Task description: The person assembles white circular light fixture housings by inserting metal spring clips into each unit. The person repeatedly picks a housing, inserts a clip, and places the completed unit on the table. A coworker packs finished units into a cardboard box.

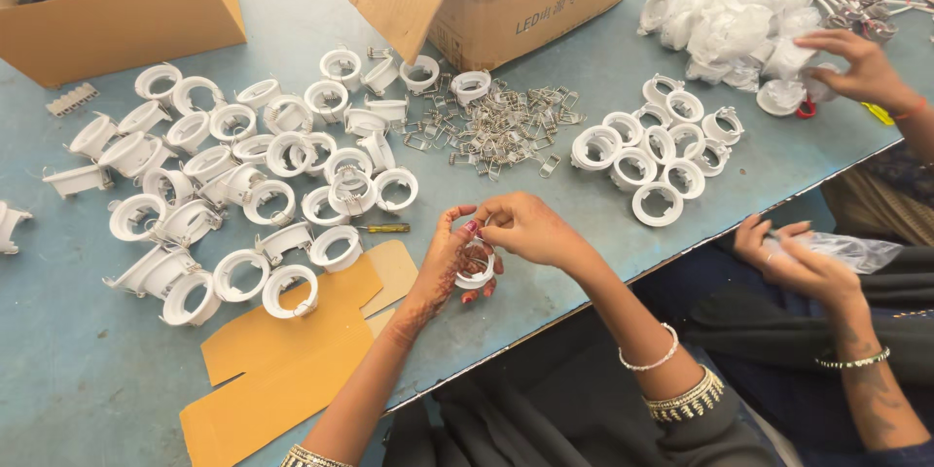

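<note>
Two hands work one white ring (476,266) above table edge (545,316). Left hand (449,268) cups ring, fingers curled round rim; right hand (525,230) pinches at its top, likely seating wire clip. Best: steady ring, press clip squarely. Clip pile (506,122) lies well beyond.

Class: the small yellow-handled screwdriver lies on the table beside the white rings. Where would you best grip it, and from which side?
Probably by the yellow handle of the screwdriver, coming from above: it lies flat, its near side open toward the cardboard sheet, while white rings crowd behind.
</note>
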